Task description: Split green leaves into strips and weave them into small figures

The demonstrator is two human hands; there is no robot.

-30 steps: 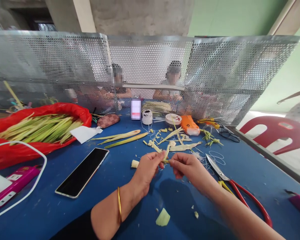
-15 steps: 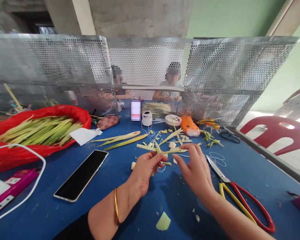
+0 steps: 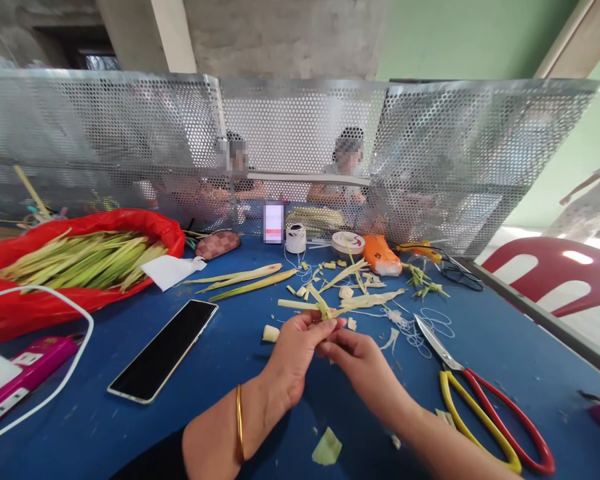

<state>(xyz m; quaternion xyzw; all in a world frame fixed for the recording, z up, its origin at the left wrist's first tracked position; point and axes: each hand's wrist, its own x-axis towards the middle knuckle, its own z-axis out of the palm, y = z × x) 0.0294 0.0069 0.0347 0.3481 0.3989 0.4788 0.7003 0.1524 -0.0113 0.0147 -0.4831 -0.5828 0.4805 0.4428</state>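
My left hand (image 3: 300,347) pinches a small piece of folded pale green leaf strips (image 3: 325,308), whose ends stick up and out to the right. My right hand (image 3: 355,360) has its thumb and fingers pressed together at the lower side of the same piece, touching the left fingertips; what exactly it grips there is hidden. Beyond the hands lie loose leaf strips (image 3: 253,283), cut scraps and white thread (image 3: 410,330). Scissors (image 3: 455,363) with one red and one yellow handle lie beside my right forearm, blades slightly apart.
A black-screened phone (image 3: 165,350) lies left of my hands. Behind it stands a red bag (image 3: 170,230) full of leaf strips. A white cable (image 3: 83,347) and purple power strip (image 3: 30,373) are far left. Across the back runs a perforated metal screen (image 3: 300,113), with people behind it.
My right hand has come left and down from the strip's right end to meet my left hand. Its fingers, apart before, are now closed at the leaf piece.
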